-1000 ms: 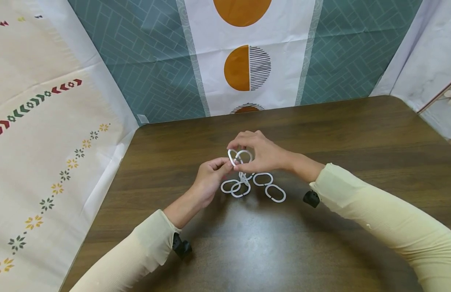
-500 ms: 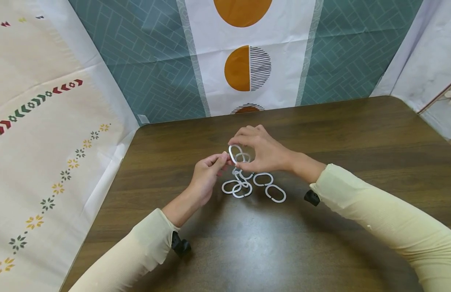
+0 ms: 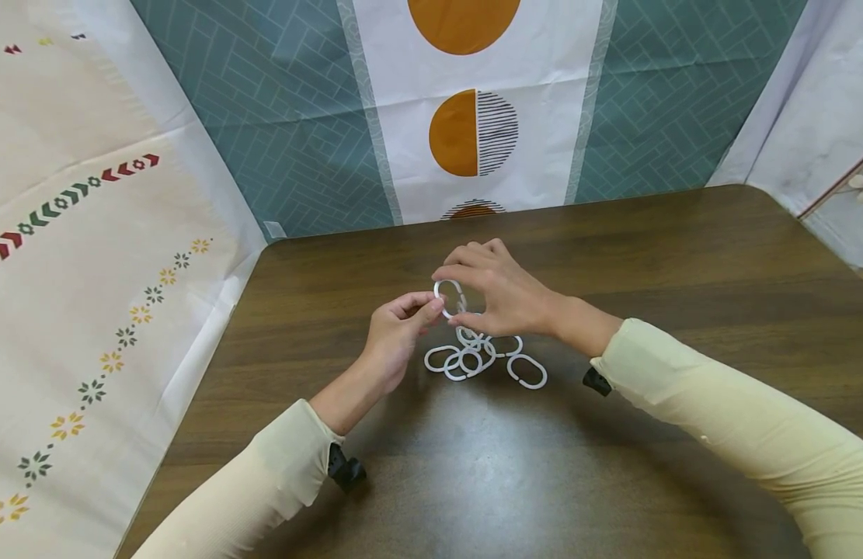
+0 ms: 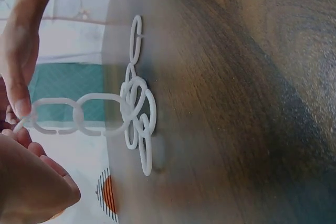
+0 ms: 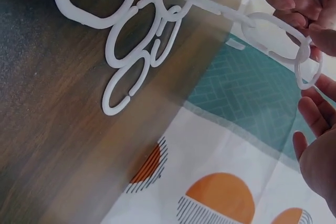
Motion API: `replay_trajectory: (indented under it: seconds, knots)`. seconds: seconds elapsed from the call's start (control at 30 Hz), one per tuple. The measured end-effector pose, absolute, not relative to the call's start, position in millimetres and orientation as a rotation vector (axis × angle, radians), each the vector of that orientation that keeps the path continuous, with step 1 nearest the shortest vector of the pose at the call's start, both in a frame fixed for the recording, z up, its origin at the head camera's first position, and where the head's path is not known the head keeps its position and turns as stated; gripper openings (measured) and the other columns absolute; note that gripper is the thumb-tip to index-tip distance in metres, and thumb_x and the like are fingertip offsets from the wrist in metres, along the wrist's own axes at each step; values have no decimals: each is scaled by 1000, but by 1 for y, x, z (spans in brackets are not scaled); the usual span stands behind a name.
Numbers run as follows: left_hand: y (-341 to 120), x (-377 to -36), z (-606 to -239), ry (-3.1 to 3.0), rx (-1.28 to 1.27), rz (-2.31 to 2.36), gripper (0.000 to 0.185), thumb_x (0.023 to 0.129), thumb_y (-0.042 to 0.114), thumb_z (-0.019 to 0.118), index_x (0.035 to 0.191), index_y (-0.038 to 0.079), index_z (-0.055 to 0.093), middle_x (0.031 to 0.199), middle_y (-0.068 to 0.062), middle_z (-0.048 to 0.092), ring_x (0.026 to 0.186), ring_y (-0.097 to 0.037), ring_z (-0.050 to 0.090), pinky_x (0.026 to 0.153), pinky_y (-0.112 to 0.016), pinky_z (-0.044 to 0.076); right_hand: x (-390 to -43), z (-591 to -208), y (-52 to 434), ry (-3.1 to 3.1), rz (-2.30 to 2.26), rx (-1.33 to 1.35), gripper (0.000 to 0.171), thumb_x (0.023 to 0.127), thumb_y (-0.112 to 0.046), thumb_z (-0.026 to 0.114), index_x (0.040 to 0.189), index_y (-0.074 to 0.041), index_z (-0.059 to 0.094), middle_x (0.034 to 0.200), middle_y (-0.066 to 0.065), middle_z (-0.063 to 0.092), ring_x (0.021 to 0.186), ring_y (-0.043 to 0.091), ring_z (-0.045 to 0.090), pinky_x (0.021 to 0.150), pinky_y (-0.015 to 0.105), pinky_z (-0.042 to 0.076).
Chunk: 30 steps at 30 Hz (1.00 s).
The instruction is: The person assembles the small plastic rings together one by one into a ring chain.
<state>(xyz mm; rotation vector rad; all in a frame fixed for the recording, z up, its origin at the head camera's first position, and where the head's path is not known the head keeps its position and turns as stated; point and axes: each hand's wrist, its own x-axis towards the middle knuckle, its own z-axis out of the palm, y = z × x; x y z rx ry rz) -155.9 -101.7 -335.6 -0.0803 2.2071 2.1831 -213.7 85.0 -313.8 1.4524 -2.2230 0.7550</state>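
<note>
My left hand (image 3: 392, 338) pinches the end of a white plastic chain link (image 3: 438, 292) between thumb and finger. My right hand (image 3: 504, 287) holds the same oval link from the other side, thumb below and fingertips above. In the left wrist view a second link (image 4: 55, 100) and a third link (image 4: 100, 96) hang joined in a line down to the table. Where they end, several more white links (image 3: 471, 359) lie in an overlapping cluster. Each oval has a small gap in its side; the fingers partly hide the gap of the held one.
The brown wooden table (image 3: 473, 481) extends around the hands. At the cluster's right end lies one more link (image 3: 527, 372), close against its neighbour. Behind the table hangs a teal and white patterned cloth (image 3: 298, 132); a cream printed cloth (image 3: 88, 310) hangs left.
Both hands shift only slightly; my left hand ends a little left of its place a second ago. The hanging links swing right, and the cluster now overlaps the link on its right.
</note>
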Motion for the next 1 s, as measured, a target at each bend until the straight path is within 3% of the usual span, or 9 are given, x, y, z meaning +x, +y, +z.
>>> replay_trajectory:
  seconds: [0.17, 0.4, 0.73, 1.0]
  knots:
    - [-102, -155, -336, 2197, -85, 2235, 20, 91, 10, 66, 105, -5, 67, 88, 1, 68, 91, -21, 64, 88, -36, 49, -215, -306, 96, -2278, 796, 1385, 61, 72, -29, 86, 123, -7, 63, 112, 3, 60, 102, 20, 51, 85, 43, 29]
    - [-103, -156, -337, 2238, -97, 2229, 20, 90, 11, 67, 104, -2, 69, 84, 4, 68, 78, -9, 62, 73, -25, 46, -227, -312, 122, -2455, 815, 1206, 45, 79, -18, 80, 120, -7, 65, 108, 6, 61, 102, 23, 50, 84, 44, 30]
    - [-104, -157, -340, 2218, -112, 2232, 19, 89, 11, 69, 104, -1, 70, 88, 1, 69, 79, -10, 61, 73, -24, 46, -243, -338, 144, -2826, 657, 1218, 40, 79, -15, 79, 117, -6, 67, 97, 9, 64, 97, 27, 54, 79, 45, 30]
    - [-105, -157, -340, 2226, -128, 2219, 18, 89, 12, 69, 103, -1, 70, 91, -5, 70, 78, -10, 62, 75, -28, 46, -242, -355, 147, -2916, 499, 1271, 43, 79, -15, 79, 120, -9, 67, 106, 9, 62, 104, 28, 52, 79, 47, 31]
